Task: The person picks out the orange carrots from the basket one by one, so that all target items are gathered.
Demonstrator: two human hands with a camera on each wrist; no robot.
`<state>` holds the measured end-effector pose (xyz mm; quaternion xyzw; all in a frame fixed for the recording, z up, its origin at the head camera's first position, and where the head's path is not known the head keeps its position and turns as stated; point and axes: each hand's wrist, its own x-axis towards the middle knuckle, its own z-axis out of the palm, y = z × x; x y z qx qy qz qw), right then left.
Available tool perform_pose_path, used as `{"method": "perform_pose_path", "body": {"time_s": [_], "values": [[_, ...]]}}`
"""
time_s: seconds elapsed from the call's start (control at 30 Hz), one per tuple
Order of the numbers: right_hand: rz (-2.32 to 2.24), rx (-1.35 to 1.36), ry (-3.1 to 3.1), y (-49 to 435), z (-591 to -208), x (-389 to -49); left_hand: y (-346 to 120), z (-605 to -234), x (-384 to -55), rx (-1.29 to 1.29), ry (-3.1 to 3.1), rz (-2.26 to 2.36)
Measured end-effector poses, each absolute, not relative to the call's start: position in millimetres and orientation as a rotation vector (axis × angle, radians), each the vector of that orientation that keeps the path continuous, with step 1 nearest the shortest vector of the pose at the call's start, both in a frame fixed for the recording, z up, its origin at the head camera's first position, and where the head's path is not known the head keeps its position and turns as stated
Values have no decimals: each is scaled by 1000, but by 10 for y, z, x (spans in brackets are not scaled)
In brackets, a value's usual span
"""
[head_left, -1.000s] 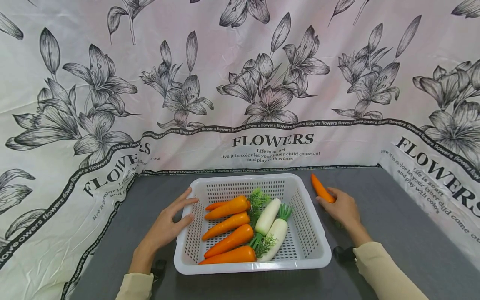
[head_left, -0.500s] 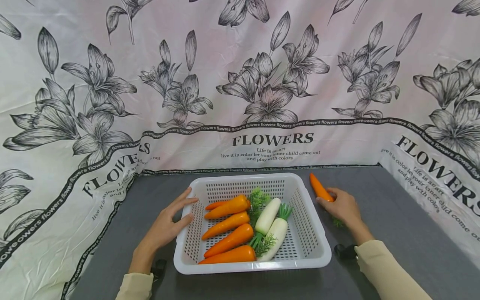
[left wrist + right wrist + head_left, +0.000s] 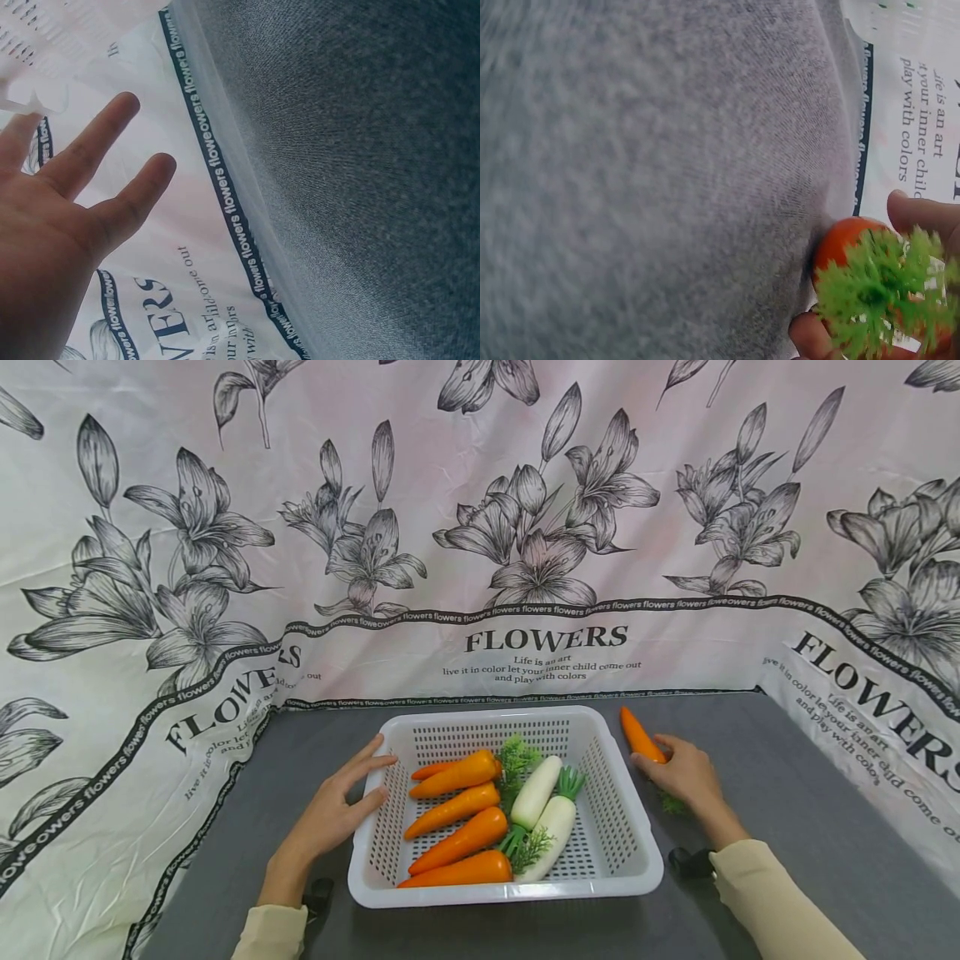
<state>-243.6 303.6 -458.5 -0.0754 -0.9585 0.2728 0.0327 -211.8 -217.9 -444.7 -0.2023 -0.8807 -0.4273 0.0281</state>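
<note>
My right hand point(image 3: 690, 781) holds an orange carrot point(image 3: 639, 737) on the grey table, just right of the white basket point(image 3: 502, 896). The thumb and fingers are around its thick end, and the tip points to the back. Feathery green leaves point(image 3: 874, 292) at that end show close up in the right wrist view. My left hand point(image 3: 330, 814) rests at the basket's left rim with its fingers spread and fairly straight. Inside the basket, several orange carrots point(image 3: 452, 811) lie on the left and two white radishes point(image 3: 552, 835) with green tops lie on the right.
Grey table surface point(image 3: 772, 760) extends on both sides of the basket. A white curtain point(image 3: 540, 660) with printed flowers and lettering hangs behind the table and down its sides. Near each wrist there is a small black device point(image 3: 692, 864).
My right hand has shifted very slightly, and the held carrot's tip has moved a little to the left. More of its green leaves now show under the hand. My left hand has stayed put.
</note>
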Motion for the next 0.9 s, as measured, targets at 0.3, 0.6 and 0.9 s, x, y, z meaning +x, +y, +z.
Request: {"method": "perform_pose_path", "body": {"time_s": [0.3,0.6,0.9], "values": [[870,-243,-2965,3052,-4521,-2434,-2182,-4446,-2115,-628,-2717,-1317],[897,-135,-2915,3041,-4308,-2446,-2181,-4437,-2117,-621,-2721,-1319],[863,43,-2889,2977,-3885,-2485,-2180,-4449,-2128,-614,-2729,-1333]]}}
